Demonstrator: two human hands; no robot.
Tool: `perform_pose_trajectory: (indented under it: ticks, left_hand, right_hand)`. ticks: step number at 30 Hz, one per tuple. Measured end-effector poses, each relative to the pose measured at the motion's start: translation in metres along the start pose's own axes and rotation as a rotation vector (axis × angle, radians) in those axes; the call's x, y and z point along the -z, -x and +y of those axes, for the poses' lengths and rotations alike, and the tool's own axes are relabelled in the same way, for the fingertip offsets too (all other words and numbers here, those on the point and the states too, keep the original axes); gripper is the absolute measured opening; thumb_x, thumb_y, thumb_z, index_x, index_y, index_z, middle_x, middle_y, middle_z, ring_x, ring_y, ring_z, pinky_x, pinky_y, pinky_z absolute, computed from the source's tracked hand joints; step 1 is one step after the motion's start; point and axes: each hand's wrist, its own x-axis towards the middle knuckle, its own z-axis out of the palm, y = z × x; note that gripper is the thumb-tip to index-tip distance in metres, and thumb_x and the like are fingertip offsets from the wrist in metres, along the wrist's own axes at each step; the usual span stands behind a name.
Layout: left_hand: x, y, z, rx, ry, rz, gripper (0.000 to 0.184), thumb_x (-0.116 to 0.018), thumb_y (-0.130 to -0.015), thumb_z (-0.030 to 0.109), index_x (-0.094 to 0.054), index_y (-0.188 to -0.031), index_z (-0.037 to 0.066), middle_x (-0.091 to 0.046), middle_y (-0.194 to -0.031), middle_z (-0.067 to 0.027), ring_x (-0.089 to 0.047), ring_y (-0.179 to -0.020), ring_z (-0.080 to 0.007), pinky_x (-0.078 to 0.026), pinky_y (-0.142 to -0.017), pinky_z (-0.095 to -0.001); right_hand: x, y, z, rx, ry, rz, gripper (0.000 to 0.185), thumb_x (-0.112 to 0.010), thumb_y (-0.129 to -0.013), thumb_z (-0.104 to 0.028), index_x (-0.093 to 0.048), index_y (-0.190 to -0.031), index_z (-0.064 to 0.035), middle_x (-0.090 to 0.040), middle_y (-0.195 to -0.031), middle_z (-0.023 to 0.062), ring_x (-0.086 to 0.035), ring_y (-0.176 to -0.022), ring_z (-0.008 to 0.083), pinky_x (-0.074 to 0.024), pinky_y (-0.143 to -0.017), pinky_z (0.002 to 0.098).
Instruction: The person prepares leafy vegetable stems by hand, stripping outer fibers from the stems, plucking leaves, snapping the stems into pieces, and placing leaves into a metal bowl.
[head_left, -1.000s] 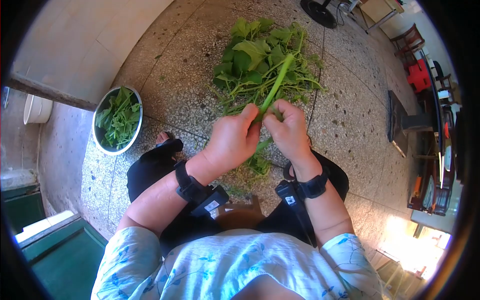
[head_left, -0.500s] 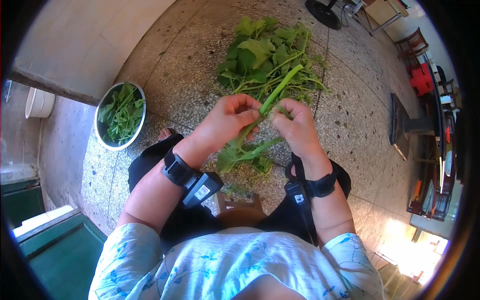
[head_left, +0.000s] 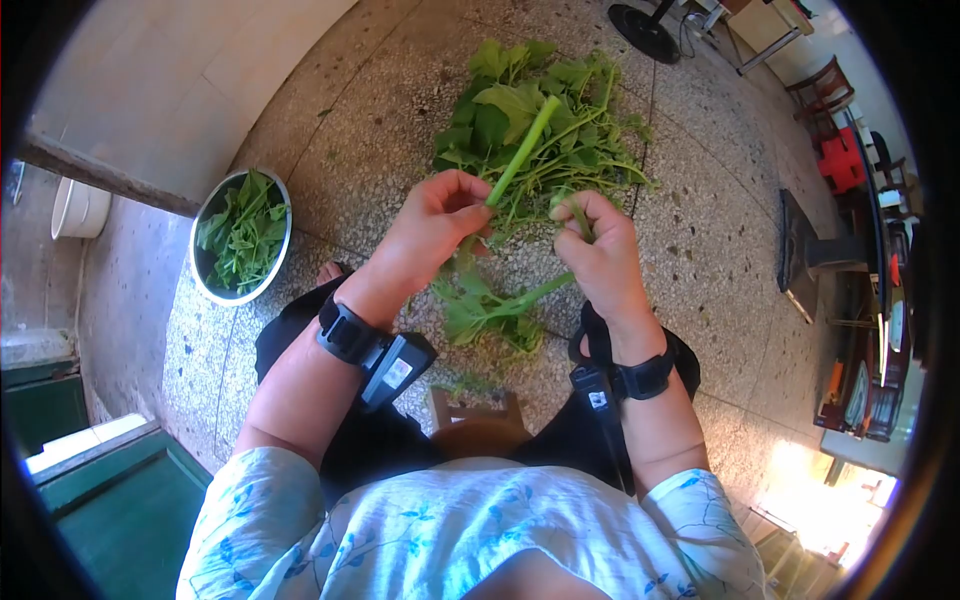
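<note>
My left hand pinches a thick, pale green stem between thumb and fingers; the stem slants up and away over the leaf pile. To its right, my right hand is closed on a thinner leafy stem. Part of that stem shows below the palm, running left toward a green leaf; whether the leaf hangs or rests on the floor I cannot tell. A gap separates the two hands. Beyond them, a pile of leafy green vines lies on the speckled floor.
At left stands a metal basin with picked greens inside. Below my hands are small green scraps and a wooden stool between my knees. A black round stand base is at the far right; furniture lines the right side.
My hands have moved apart. The left hand has shifted left with the thick stem, and the right hand has moved slightly right with the leafy stem.
</note>
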Motion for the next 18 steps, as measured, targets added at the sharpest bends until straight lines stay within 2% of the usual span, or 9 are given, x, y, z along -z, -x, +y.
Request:
perform_pose_trajectory:
  ticks: [2, 4, 5, 7, 8, 10, 11, 13, 18]
  left_hand:
    - [0.001, -0.001, -0.001, -0.079, -0.161, 0.044, 0.015, -0.054, -0.078, 0.002, -0.051, -0.093, 0.001, -0.057, -0.083, -0.0072, -0.056, -0.069, -0.0143, -0.047, -0.059, -0.0273]
    - [0.001, 0.001, -0.002, -0.376, -0.853, 0.176, 0.019, -0.053, -0.072, -0.004, -0.051, -0.091, 0.001, -0.055, -0.080, -0.0091, -0.056, -0.072, -0.0191, -0.045, -0.061, -0.0297]
    - [0.000, 0.001, -0.003, -0.376, -0.852, 0.176, 0.019, -0.053, -0.072, -0.004, -0.051, -0.091, 0.001, -0.055, -0.080, -0.0091, -0.056, -0.072, -0.0191, -0.045, -0.061, -0.0297]
    - [-0.004, 0.002, -0.005, -0.601, -1.186, 0.081, 0.021, -0.051, -0.069, -0.006, -0.051, -0.089, 0.001, -0.053, -0.080, -0.0124, -0.054, -0.075, -0.0268, -0.044, -0.064, -0.0326]
    - [-0.008, 0.005, -0.004, -0.600, -1.185, 0.081, 0.021, -0.051, -0.069, -0.006, -0.051, -0.089, 0.001, -0.053, -0.080, -0.0124, -0.054, -0.075, -0.0268, -0.044, -0.064, -0.0326]
    - [-0.016, 0.013, 0.005, -0.638, -1.050, -0.099, 0.019, -0.051, -0.069, -0.006, -0.050, -0.087, 0.000, -0.051, -0.080, -0.0150, -0.052, -0.077, -0.0335, -0.044, -0.065, -0.0349]
    - [-0.017, 0.014, 0.007, -0.637, -1.050, -0.099, 0.019, -0.051, -0.069, -0.006, -0.050, -0.087, 0.000, -0.051, -0.080, -0.0150, -0.052, -0.077, -0.0335, -0.044, -0.065, -0.0349]
    - [-0.015, 0.016, 0.010, -0.582, -0.820, -0.050, 0.017, -0.051, -0.070, -0.005, -0.050, -0.085, 0.000, -0.050, -0.081, -0.0157, -0.051, -0.077, -0.0357, -0.043, -0.065, -0.0374]
    - [-0.008, 0.018, 0.005, -0.532, -1.036, 0.017, 0.011, -0.051, -0.074, 0.000, -0.048, -0.085, -0.001, -0.050, -0.081, -0.0183, -0.051, -0.077, -0.0380, -0.043, -0.062, -0.0391]
  right_hand:
    - [0.001, -0.001, 0.003, 0.028, 0.022, 0.028, 0.002, -0.054, -0.073, -0.004, -0.055, -0.070, -0.0037, -0.041, -0.056, -0.0075, -0.036, -0.053, 0.0001, -0.0279, -0.046, 0.0183]
    - [0.000, -0.001, 0.004, 0.007, 0.101, -0.012, 0.010, -0.055, -0.073, -0.004, -0.059, -0.083, -0.0029, -0.044, -0.059, -0.0054, -0.039, -0.054, 0.0024, -0.0315, -0.048, 0.0192]
    - [-0.003, -0.001, 0.005, 0.007, 0.102, -0.012, 0.010, -0.055, -0.073, -0.004, -0.059, -0.083, -0.0029, -0.044, -0.059, -0.0054, -0.039, -0.054, 0.0024, -0.0315, -0.048, 0.0192]
    - [-0.012, -0.001, 0.006, 0.304, 0.220, 0.050, 0.021, -0.058, -0.074, -0.006, -0.059, -0.094, -0.0020, -0.054, -0.067, 0.0027, -0.049, -0.058, 0.0114, -0.0388, -0.053, 0.0238]
    - [-0.014, -0.001, 0.005, 0.303, 0.220, 0.049, 0.021, -0.058, -0.074, -0.006, -0.059, -0.094, -0.0020, -0.054, -0.067, 0.0027, -0.049, -0.058, 0.0114, -0.0388, -0.053, 0.0238]
    - [-0.016, -0.002, 0.002, 0.426, 0.408, -0.010, 0.024, -0.060, -0.073, -0.010, -0.059, -0.096, -0.0005, -0.058, -0.079, 0.0111, -0.056, -0.068, 0.0225, -0.0430, -0.061, 0.0284]
    - [-0.011, -0.001, -0.001, 0.258, 0.390, -0.155, 0.021, -0.059, -0.074, -0.011, -0.059, -0.092, 0.0000, -0.058, -0.079, 0.0145, -0.058, -0.072, 0.0277, -0.0436, -0.062, 0.0307]
    - [-0.008, -0.002, -0.003, 0.182, 0.384, -0.226, 0.020, -0.058, -0.075, -0.011, -0.059, -0.091, 0.0001, -0.058, -0.077, 0.0145, -0.057, -0.070, 0.0253, -0.0434, -0.062, 0.0299]
    - [-0.012, 0.000, 0.002, 0.084, 0.265, -0.225, 0.016, -0.057, -0.076, -0.011, -0.059, -0.087, 0.0006, -0.058, -0.070, 0.0132, -0.055, -0.062, 0.0176, -0.0421, -0.059, 0.0278]
